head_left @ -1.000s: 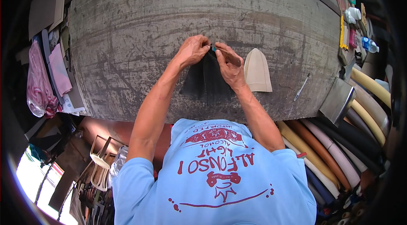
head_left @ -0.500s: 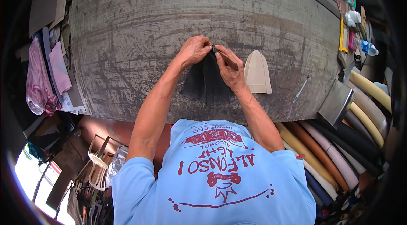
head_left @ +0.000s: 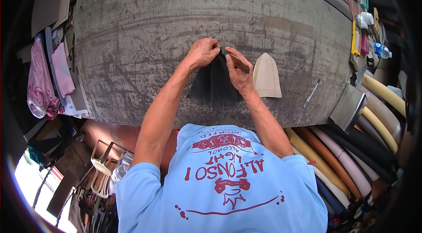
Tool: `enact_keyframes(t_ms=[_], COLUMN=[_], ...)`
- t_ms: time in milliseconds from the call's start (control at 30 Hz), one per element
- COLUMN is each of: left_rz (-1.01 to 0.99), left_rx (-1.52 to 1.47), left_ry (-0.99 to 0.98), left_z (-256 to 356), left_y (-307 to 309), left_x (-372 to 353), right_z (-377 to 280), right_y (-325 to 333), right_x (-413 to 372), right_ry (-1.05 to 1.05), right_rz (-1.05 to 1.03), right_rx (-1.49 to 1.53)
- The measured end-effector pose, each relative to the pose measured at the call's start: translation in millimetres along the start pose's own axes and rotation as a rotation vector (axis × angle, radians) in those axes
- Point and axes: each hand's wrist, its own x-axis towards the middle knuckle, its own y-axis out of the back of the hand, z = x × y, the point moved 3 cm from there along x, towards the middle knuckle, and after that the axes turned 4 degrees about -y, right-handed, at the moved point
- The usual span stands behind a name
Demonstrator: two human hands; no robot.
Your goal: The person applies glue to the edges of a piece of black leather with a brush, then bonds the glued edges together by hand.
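Observation:
A black piece of sheet material (head_left: 215,84) with a seam line down its middle lies on the worn table, narrow end away from me. My left hand (head_left: 203,53) is closed at that narrow tip, fingers pinched on the material. In my right hand (head_left: 240,71) is a tool with a flat brown handle (head_left: 238,62), its dark teal end close to the left fingertips; the fingers hide much of it. Just right of that hand lies a beige dome-shaped template (head_left: 266,77) with a centre line.
The scratched table (head_left: 145,26) spans the view. A pen (head_left: 311,93) lies to the right, near a metal plate (head_left: 348,108) at the table's corner. Rolls of material (head_left: 338,158) stand at lower right. Plastic-wrapped pink material (head_left: 40,81) and a bottle (head_left: 381,50) sit at opposite sides.
Both hands have shifted only slightly, the right one a little to the right, so the gap between the fingertips is a bit wider. The black piece stays in place.

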Motion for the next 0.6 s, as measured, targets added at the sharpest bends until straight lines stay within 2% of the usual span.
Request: enact_keyframes(t_ms=[100,367,600], left_rz=[0.063,0.002,-0.026], left_rx=[0.038,0.022,-0.027], left_ry=[-0.021,0.032,0.093], left_z=[1,-1,3], left_y=[-2,-2,1], left_x=[-1,0,0], right_z=[0,1,-9], right_y=[1,-2,-5], right_x=[-1,-1,1], right_ry=[0.018,0.045,0.101], right_rz=[0.001,0.013,0.043], right_rx=[-0.009,0.015,-0.13])
